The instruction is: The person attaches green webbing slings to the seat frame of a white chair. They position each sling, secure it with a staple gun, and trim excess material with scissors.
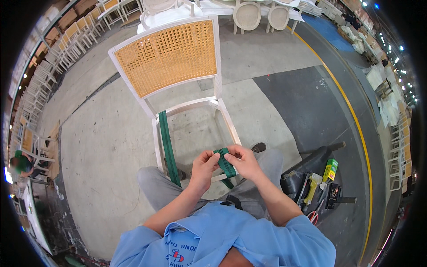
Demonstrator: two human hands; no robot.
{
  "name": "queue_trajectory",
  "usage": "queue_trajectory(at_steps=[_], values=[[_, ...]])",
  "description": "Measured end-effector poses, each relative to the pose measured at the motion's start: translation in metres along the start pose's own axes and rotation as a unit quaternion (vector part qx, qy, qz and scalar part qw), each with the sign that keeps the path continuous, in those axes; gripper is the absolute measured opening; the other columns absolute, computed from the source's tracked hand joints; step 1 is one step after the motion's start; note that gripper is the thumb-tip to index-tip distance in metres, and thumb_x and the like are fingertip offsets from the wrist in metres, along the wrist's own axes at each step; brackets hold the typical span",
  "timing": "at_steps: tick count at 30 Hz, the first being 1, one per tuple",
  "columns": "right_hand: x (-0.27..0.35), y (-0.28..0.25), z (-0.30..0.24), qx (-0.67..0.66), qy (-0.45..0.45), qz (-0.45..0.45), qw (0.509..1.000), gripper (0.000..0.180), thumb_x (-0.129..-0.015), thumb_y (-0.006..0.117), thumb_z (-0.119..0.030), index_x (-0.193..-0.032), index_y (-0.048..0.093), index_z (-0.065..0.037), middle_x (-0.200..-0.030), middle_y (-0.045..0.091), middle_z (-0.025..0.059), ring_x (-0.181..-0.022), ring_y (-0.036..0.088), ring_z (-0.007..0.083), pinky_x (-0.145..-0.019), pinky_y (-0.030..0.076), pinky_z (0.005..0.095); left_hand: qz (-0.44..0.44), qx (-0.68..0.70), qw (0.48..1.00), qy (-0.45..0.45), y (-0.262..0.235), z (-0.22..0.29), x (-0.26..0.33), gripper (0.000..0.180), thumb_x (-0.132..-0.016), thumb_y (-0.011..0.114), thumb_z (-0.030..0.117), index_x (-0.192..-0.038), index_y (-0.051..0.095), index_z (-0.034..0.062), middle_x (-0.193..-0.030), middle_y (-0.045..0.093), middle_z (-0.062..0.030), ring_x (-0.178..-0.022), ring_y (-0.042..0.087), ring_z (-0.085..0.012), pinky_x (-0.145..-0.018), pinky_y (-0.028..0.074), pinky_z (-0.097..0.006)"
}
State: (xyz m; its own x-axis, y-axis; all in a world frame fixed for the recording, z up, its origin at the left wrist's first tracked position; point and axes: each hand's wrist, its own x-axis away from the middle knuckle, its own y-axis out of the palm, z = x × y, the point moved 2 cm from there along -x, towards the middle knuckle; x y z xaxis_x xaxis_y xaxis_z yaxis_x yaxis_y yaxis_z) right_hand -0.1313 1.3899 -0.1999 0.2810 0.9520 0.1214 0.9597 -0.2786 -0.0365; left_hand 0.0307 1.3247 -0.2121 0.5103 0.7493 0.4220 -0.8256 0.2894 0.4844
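Observation:
A pale wooden chair frame (227,121) with a woven cane back (167,58) stands before me, its seat opening bare. Along its left side, a green webbing strap (168,144) runs from the rear of the seat to the front. At the front rail, a second green strap (226,166) lies between my two hands. My left hand (203,171) pinches its left edge, thumb on top. My right hand (244,163) grips the other edge, thumb pressed against the webbing. Below the rail, a dark green end of webbing (227,183) hangs down. The fingers' undersides are hidden.
On my right, a black padded surface (293,181) carries a yellowish tool (311,189), a green-and-yellow box (330,169) and red-handled scissors (313,217). Beyond the chair is a white-covered table (213,10) with chair parts. Rows of chairs (75,38) line the left; another person (26,164) is there.

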Motion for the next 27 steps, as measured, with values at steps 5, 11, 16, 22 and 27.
queue_trajectory(at_steps=[5, 11, 16, 22, 27], values=[[0.005, -0.003, -0.017, 0.052, -0.106, 0.05, 0.992, 0.009, -0.093, 0.07, -0.006, -0.101, 0.071, -0.001, -0.091, 0.073, 0.0076, -0.088, 0.07, 0.0153, -0.082, 0.055, 0.031, -0.011, -0.008, 1.0, 0.001, 0.005, 0.004, -0.004, 0.009, -0.098, 0.07, 0.014, -0.097, 0.065, 0.006, -0.087, 0.062, 0.0027, -0.081, 0.055, -0.0069, -0.074, 0.045, -0.025], [0.008, -0.007, -0.025, 0.14, -0.144, 0.036, 0.979, 0.017, -0.089, 0.072, -0.005, -0.106, 0.072, -0.002, -0.098, 0.074, 0.0116, -0.089, 0.073, 0.0245, -0.082, 0.056, 0.033, -0.053, -0.041, 0.998, 0.005, -0.002, 0.002, -0.003, 0.009, -0.099, 0.069, 0.014, -0.097, 0.064, 0.0072, -0.092, 0.064, 0.0017, -0.088, 0.06, -0.0089, -0.088, 0.051, -0.03], [0.012, -0.004, -0.027, 0.197, -0.184, 0.039, 0.962, 0.014, -0.088, 0.072, -0.006, -0.102, 0.072, -0.003, -0.095, 0.071, 0.0127, -0.086, 0.07, 0.0296, -0.077, 0.055, 0.0375, -0.035, -0.168, 0.983, 0.068, -0.006, 0.007, 0.005, 0.013, -0.095, 0.074, 0.013, -0.102, 0.067, 0.0044, -0.096, 0.065, -0.0006, -0.093, 0.062, -0.0106, -0.088, 0.051, -0.031], [0.011, -0.002, -0.029, 0.244, -0.179, 0.024, 0.953, 0.009, -0.089, 0.072, -0.006, -0.098, 0.071, -0.004, -0.1, 0.067, 0.0116, -0.09, 0.067, 0.0297, -0.078, 0.054, 0.0382, 0.015, -0.462, 0.824, 0.327, 0.009, 0.031, 0.02, 0.016, -0.085, 0.08, 0.009, -0.099, 0.072, 0.0072, -0.1, 0.066, -0.0064, -0.093, 0.065, -0.0223, -0.087, 0.052, -0.036], [-0.01, -0.01, -0.01, 0.087, -0.1, -0.062, 0.989, 0.027, -0.092, 0.071, -0.003, -0.118, 0.067, -0.003, -0.101, 0.068, 0.0077, -0.093, 0.068, 0.0211, -0.079, 0.054, 0.0344, -0.007, -0.523, 0.797, 0.303, 0.009, 0.042, 0.002, 0.011, -0.086, 0.079, 0.01, -0.094, 0.074, 0.0054, -0.092, 0.069, -0.0064, -0.091, 0.066, -0.0211, -0.084, 0.052, -0.034]])
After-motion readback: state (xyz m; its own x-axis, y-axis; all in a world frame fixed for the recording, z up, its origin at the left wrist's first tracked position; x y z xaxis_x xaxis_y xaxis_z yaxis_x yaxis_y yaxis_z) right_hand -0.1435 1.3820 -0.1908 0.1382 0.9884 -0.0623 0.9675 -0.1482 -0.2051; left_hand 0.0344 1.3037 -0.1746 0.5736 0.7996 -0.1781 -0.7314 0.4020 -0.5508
